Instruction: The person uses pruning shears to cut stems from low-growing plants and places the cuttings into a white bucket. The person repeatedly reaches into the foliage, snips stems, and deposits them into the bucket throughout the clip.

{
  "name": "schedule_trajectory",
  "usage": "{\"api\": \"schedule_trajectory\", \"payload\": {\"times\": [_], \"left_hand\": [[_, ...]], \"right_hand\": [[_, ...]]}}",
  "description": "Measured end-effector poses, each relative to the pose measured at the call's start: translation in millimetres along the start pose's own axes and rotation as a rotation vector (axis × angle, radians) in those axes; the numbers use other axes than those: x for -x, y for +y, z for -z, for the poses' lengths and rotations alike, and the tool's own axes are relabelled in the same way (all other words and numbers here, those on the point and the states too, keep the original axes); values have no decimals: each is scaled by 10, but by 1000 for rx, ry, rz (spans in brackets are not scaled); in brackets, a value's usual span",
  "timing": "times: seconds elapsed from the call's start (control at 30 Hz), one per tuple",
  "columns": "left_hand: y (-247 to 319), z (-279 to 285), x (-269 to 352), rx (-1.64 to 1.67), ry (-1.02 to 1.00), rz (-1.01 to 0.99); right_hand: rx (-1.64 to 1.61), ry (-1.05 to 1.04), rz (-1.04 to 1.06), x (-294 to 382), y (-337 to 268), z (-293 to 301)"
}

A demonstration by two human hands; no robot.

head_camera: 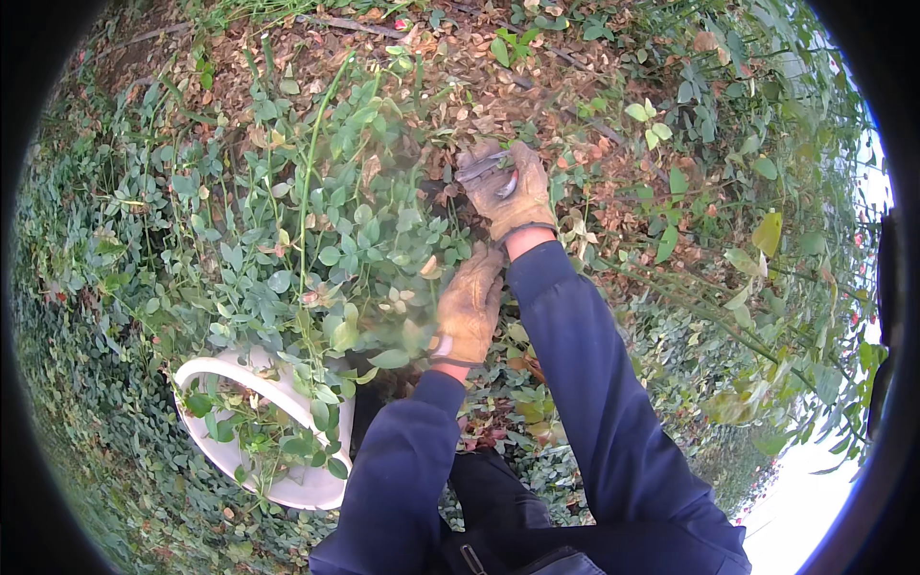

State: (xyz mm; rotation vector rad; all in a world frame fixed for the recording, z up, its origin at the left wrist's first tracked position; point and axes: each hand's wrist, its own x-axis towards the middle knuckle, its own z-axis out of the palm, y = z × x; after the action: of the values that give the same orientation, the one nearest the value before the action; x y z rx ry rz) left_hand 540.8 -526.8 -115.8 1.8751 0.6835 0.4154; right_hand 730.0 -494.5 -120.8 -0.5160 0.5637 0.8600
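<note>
My right hand (512, 188), in a tan, dirt-stained leather work glove, is closed around a pair of pruning shears (507, 185); only part of the grey metal and handle shows. Just below it, close to the right wrist, my left hand (471, 305) wears a matching glove. Its fingers point forward into the foliage at ground level, and whether they grip a stem cannot be told. Leafy green rose stems (366, 233) crowd the left hand's left side. One long, bare green stem (314, 162) rises among them.
A white plastic bucket (333, 496) with a broad rim holds cut leafy stems (269, 438) at lower left. Dry brown leaves (460, 79) cover the soil ahead. Thin leafy canes (755, 338) arch along the right. Short cut stubs (267, 52) stand at upper left.
</note>
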Motion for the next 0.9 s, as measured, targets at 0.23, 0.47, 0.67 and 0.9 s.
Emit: {"api": "schedule_trajectory", "payload": {"times": [0.23,0.47,0.67,0.9], "left_hand": [[499,503,-691,583,174,344],[844,-176,-2453,-225,-111,-268],[827,-279,-2423,-609,-186,-452],[498,1016,-1794,480,127,31]], "right_hand": [[30,122,47,13,-48,141],[52,-65,111,-227,-110,467],[641,-35,416,-111,64,483],[588,155,9,167,154,85]]}}
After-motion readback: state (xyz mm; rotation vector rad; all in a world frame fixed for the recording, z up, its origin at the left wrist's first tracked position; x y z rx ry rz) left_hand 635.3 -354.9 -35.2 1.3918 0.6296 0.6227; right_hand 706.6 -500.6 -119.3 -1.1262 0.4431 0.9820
